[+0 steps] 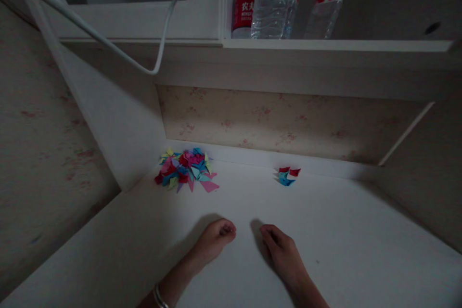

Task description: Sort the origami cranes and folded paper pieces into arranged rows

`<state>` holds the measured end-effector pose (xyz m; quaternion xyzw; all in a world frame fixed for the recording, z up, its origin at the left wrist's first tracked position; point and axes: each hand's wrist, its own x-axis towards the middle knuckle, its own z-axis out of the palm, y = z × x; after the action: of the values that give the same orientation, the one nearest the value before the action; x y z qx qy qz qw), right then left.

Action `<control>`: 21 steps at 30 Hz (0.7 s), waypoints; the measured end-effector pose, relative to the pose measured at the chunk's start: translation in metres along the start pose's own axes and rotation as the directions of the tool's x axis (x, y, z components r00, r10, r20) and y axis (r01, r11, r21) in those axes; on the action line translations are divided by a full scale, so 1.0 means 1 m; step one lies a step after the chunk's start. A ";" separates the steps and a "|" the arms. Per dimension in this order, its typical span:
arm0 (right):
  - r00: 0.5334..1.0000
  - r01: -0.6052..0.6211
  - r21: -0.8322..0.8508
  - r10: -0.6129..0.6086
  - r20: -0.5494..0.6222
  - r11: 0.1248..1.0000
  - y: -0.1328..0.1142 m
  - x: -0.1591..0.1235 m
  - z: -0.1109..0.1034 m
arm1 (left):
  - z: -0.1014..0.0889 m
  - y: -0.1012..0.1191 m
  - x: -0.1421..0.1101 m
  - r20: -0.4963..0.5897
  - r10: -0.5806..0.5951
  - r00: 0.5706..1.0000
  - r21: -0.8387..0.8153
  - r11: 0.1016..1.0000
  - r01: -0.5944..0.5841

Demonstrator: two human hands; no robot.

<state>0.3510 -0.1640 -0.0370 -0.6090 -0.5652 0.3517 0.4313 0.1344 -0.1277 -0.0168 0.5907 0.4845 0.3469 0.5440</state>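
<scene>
My left hand [217, 237] rests low over the white desk, fingers curled in a loose fist; nothing shows between them. To its right, my right hand [277, 245] is curled much the same way, thumb against the forefinger, and no object shows in it. The two hands are apart. Beyond the left hand lies a heap of folded coloured paper pieces [186, 168] in pink, blue, red, yellow and purple. Past the right hand sits a small folded paper piece [288, 176] in blue, red and white, touched by neither hand.
The white desk [231, 279] is closed in by a side panel [111, 115] at left and a flowered back wall [267, 118]. Above is a shelf [335, 46] with several plastic bottles [272, 5]. A white cable-like arm [108, 48] hangs across the upper left.
</scene>
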 end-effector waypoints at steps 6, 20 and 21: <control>1.000 0.003 -0.035 -0.003 0.005 0.999 -0.003 -0.004 0.000 | -0.003 0.005 -0.001 0.059 -0.045 0.997 -0.022 0.999 0.046; 0.997 0.065 -0.127 -0.061 0.038 0.990 -0.006 -0.007 0.001 | -0.005 -0.005 0.001 0.075 -0.007 0.997 -0.039 0.999 0.010; 0.997 0.061 -0.134 -0.055 0.045 0.989 -0.006 -0.007 0.001 | -0.005 -0.005 0.001 0.074 -0.007 0.997 -0.042 0.999 0.011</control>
<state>0.3471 -0.1712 -0.0326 -0.6128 -0.6139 0.3123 0.3873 0.1291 -0.1260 -0.0205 0.5892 0.4592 0.3327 0.5756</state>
